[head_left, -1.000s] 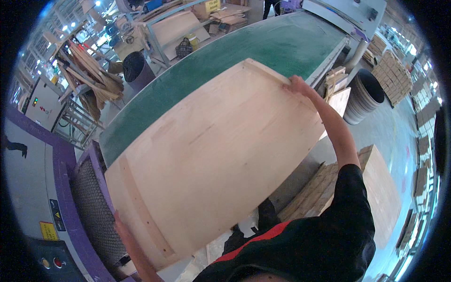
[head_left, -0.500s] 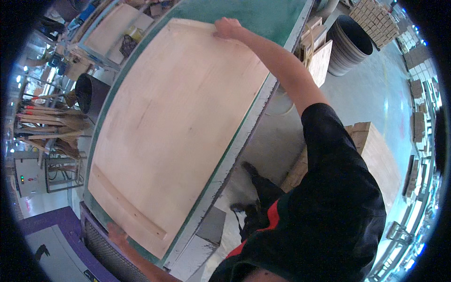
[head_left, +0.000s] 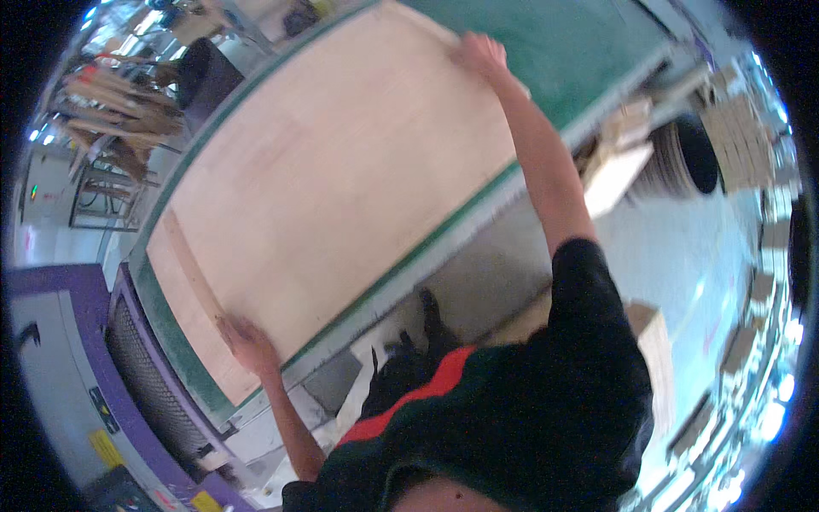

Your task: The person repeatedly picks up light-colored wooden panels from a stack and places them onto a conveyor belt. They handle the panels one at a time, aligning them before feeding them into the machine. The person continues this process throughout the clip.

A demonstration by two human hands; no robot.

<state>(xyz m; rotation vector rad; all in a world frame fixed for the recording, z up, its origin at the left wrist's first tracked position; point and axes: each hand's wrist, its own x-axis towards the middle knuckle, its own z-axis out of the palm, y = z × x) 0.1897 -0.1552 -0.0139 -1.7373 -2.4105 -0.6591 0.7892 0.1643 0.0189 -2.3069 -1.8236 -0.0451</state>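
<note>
A large pale wooden panel [head_left: 358, 171] lies on a green work surface [head_left: 597, 51] with a light metal edge. One narrow wooden strip [head_left: 192, 269] runs across the panel near its left end. Another strip [head_left: 422, 21] crosses the far right end. My left hand [head_left: 247, 343] is on the near end of the left strip, its fingers curled over it. At the far right end, my right hand [head_left: 482, 55] closes on the panel's edge by the other strip; motion blurs its fingers. The panel's underside is hidden.
A purple and grey machine [head_left: 68, 341] with a mesh side stands left of the surface. Dark bins [head_left: 209, 77] and wooden-handled brooms [head_left: 115, 107] are beyond it. On the right are wooden boards [head_left: 618, 162], a round bin [head_left: 682, 158] and stacked wood [head_left: 653, 350].
My left hand has moved from below the panel's left end onto the strip. My right hand remains at the far end. The view has turned, shifting the scene.
</note>
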